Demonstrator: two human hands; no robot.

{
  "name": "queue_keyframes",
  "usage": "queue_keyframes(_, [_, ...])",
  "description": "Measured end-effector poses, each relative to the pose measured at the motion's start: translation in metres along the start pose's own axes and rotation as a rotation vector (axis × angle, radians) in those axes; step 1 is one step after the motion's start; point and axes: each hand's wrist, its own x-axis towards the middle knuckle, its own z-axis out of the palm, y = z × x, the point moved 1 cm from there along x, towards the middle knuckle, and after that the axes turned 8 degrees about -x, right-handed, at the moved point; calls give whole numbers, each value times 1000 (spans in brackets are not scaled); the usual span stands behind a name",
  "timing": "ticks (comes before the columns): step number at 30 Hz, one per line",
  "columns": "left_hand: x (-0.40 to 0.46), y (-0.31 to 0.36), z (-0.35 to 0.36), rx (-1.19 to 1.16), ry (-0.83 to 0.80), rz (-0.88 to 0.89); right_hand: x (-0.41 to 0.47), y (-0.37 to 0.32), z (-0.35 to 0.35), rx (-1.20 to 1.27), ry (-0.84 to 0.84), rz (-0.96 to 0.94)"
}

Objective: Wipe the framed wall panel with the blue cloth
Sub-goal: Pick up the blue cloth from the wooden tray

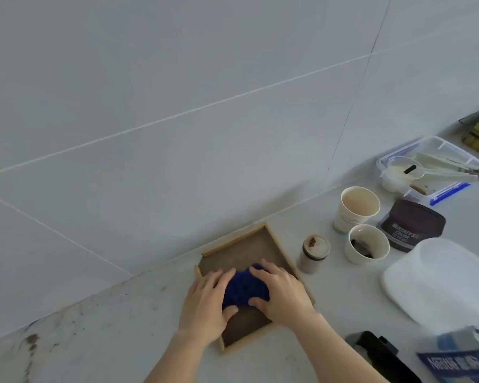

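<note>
Both hands press on the bunched dark-blue cloth (pixel 245 288): the left hand (pixel 205 308) lies flat along its left side, fingers together and thumb tucked under the edge; the right hand (pixel 281 294) cups its right side. The cloth sits near the middle of the shallow brown panel with a pale wooden frame (pixel 284 255), which lies flat on the grey counter (pixel 108 341), its far corner touching the tiled wall (pixel 177 106). Judgement: even pressure and strokes carried into the frame's corners would serve best, keeping clear of the small capped jar (pixel 314 254) just beside the panel's right edge.
</note>
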Motion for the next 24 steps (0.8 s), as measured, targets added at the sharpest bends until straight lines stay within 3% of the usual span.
queue_keyframes(12, [1, 12, -12, 17, 98, -37, -2, 4, -15, -43, 58, 23])
queue_keyframes(19, [-8, 8, -77, -89, 137, -50, -8, -14, -64, -52, 147, -22])
queue_keyframes(24, [-24, 12, -133, -91, 251, -40, -19, -44, -116, -73, 214, -28])
